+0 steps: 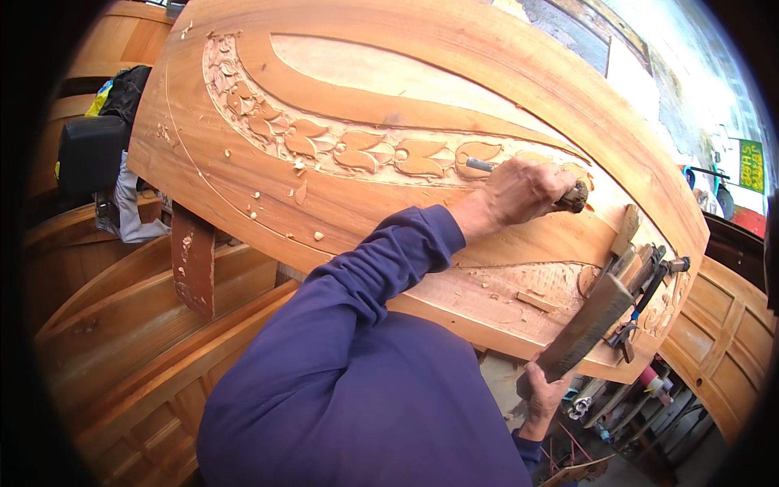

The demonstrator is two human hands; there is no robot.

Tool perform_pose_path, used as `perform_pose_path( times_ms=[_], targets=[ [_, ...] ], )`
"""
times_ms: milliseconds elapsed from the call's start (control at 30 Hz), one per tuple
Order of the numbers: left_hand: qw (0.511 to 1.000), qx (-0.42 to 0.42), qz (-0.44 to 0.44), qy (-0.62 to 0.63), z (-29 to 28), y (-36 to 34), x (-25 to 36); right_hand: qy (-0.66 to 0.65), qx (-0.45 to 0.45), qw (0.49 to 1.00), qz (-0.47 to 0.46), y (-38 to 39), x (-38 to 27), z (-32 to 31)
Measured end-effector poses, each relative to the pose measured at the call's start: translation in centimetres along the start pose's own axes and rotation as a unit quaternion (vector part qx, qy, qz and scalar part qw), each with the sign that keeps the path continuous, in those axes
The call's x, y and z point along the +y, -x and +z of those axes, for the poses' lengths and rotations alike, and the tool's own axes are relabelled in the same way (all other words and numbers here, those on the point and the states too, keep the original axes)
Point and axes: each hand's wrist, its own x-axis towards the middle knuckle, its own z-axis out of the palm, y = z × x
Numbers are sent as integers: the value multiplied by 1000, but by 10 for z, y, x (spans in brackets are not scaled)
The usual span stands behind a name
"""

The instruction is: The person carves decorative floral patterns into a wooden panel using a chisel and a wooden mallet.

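A large wooden panel (357,199) spreads out before me, with a curved band of carved leaf or tulip shapes (361,152) running across it. My left hand (519,193) is closed around a carving chisel (480,164). The steel blade points left onto one of the flower shapes, and the worn handle end sticks out on the hand's right side. Lower right, my right hand (545,391) grips the near end of a long, squared wooden mallet (588,327). The mallet's far end hides part of the tools behind it and stays apart from the chisel.
Several carving tools (641,264) lie bunched on the panel's right end. Loose wood chips (318,236) are scattered over the surface. A brown support (193,260) stands under the left side. Panelled doors (722,333) lean at right, and a black case (89,154) sits far left.
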Motion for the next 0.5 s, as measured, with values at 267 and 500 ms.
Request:
perform_pose_path(
  times_ms=[267, 500],
  targets=[
    [1000, 2, -19, -13, 7, -7, -12, -52, 19, 997, -47, -50, -14, 22],
    [999, 2, -35, -21, 7, -4, -12, -14, 5, 997, -78, -75, -29, 27]
  ],
)
